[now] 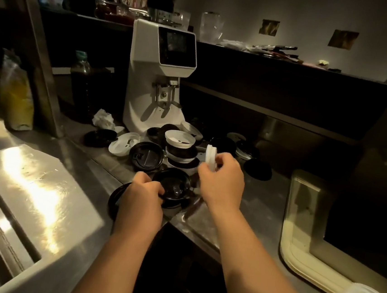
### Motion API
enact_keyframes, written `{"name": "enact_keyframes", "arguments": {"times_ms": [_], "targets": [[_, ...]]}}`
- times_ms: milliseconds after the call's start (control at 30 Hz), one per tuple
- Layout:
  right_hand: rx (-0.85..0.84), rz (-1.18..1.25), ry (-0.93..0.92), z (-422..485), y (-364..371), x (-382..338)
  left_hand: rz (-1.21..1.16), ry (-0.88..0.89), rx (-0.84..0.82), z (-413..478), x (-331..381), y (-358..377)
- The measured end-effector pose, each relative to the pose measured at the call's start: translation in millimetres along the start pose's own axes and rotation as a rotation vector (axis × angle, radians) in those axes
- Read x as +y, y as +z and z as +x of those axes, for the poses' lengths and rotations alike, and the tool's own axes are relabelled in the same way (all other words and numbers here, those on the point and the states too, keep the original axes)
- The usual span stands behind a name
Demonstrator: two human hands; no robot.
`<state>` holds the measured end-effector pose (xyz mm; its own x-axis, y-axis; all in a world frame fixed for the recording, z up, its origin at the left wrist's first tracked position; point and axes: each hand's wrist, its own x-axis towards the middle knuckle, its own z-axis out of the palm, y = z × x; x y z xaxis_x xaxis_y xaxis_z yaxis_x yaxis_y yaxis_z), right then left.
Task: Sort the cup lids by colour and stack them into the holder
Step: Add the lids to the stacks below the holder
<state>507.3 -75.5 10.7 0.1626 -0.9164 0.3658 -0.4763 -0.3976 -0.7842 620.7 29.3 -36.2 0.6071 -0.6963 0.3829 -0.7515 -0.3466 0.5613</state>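
Observation:
Black and white cup lids lie scattered on the steel counter [260, 200] in front of a white grinder. My right hand [222, 182] pinches a white lid [211, 156] held on edge above the counter. My left hand [142, 200] grips the rim of a black lid [174, 187] that sits on other black lids near the counter's front edge. Behind these stands a mixed stack of white and black lids [180, 149] with a white lid on top. A black lid [146, 156] and a white lid [124, 144] lie to its left, more black lids [257, 169] to its right.
The white grinder [161, 77] stands just behind the lids. A dark bottle [80, 86] and a yellow bag [15, 98] are at the left, crumpled paper [103, 118] beside the grinder. A shiny steel lid [36, 192] covers the left counter. A cream-rimmed tray [297, 239] is at the right.

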Motion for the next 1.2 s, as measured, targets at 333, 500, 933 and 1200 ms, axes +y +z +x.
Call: {"name": "enact_keyframes", "arguments": {"times_ms": [333, 500, 933, 1200], "targets": [[0.16, 0.507, 0.273, -51.5, -146.4, -2.2, -0.001, 0.189, 0.11, -18.7, 30.3, 0.3], [0.168, 0.541, 0.311, -68.6, -238.6, -1.5, -0.077, 0.419, 0.204, -35.9, 70.9, 7.6], [-0.212, -0.027, 0.348, -77.5, -310.4, 72.9, -0.221, 0.814, 0.21, -100.3, 163.8, 43.6], [-0.412, -0.283, 0.214, -73.8, -276.3, 78.6, -0.201, 0.816, 0.207, -105.8, 155.0, 49.0]]}}
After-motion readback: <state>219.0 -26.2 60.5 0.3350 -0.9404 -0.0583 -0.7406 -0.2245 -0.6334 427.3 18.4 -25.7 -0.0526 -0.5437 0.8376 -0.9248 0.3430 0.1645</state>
